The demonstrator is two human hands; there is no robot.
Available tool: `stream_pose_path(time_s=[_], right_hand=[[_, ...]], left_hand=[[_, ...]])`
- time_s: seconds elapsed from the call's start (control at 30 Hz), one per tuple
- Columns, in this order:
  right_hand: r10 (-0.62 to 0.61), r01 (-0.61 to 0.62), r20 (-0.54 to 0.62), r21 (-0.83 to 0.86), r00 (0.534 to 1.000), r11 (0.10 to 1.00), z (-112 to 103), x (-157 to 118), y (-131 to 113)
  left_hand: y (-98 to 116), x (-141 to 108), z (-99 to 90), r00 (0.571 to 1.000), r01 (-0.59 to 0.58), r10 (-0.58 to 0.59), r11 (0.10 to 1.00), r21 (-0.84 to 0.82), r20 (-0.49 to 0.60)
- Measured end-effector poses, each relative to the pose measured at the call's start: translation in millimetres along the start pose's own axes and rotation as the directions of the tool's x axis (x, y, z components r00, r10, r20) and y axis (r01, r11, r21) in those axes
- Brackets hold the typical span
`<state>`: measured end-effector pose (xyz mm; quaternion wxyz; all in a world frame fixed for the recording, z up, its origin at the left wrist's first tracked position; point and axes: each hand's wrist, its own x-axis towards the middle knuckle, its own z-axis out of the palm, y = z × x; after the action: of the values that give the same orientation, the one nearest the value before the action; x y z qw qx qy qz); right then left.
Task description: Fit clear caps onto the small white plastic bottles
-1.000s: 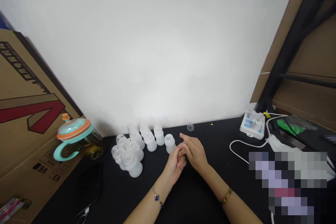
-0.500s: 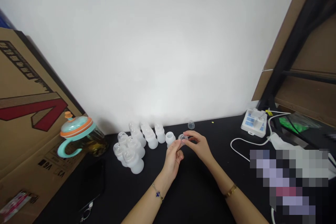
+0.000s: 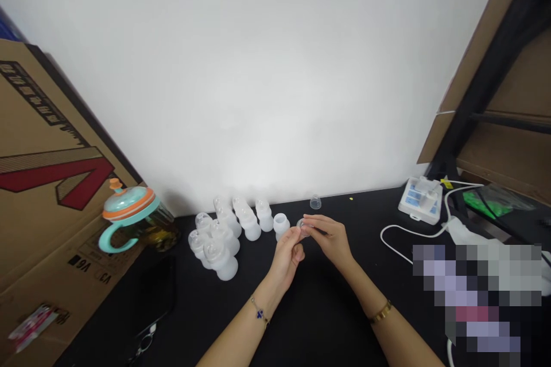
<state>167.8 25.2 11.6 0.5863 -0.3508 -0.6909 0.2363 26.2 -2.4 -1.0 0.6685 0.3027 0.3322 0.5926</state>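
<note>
1. At the far left, a glass jug (image 3: 161, 230) with a teal handle and an orange-banded lid stands beside a cardboard box (image 3: 47, 109).
2. In front of it, a black phone (image 3: 151, 292) lies flat on the black desk (image 3: 327, 315).
3. Next, a cluster of white feeding bottles (image 3: 227, 268) stands upright under clear domed caps.
4. Just right of them is one uncapped bottle (image 3: 281, 222), its mouth open.
5. My left hand (image 3: 286, 255) has its grip closed, thumb and finger pinching a small clear round part (image 3: 302, 229), partly hidden, held near the uncapped bottle.
6. My right hand (image 3: 332, 239) pinches the same part from the other side, fingertips nearly together.
7. Beyond it sits a loose clear domed cap (image 3: 315, 202).
8. Farther right lies a white power strip (image 3: 418, 206).
</note>
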Motion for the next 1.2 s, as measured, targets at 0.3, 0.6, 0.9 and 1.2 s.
stream_pose_path(time_s=[0.3,0.6,0.9,1.2], right_hand=[[0.095,-0.097,-0.037,-0.057,0.995,0.994,1.3,1.0,-7.0],[0.272,-0.279,0.065,0.161,0.960,0.947,-1.0,7.1,0.6],[0.288,-0.297,0.104,0.086,0.952,0.951,0.3,4.2,0.5],[0.232,-0.235,0.095,0.017,0.968,0.972,4.4,1.1,6.3]], left_hand=[[-0.4,-0.1,0.0,1.000,0.019,-0.019,0.999,0.036,0.012],[2.9,-0.6,1.5,0.996,0.076,-0.077,0.997,-0.029,-0.044],[3.2,0.3,-3.6,0.998,-0.004,0.008,0.998,0.065,-0.060],[-0.6,6.3,-8.7,0.997,-0.060,0.069,0.963,0.264,-0.023]])
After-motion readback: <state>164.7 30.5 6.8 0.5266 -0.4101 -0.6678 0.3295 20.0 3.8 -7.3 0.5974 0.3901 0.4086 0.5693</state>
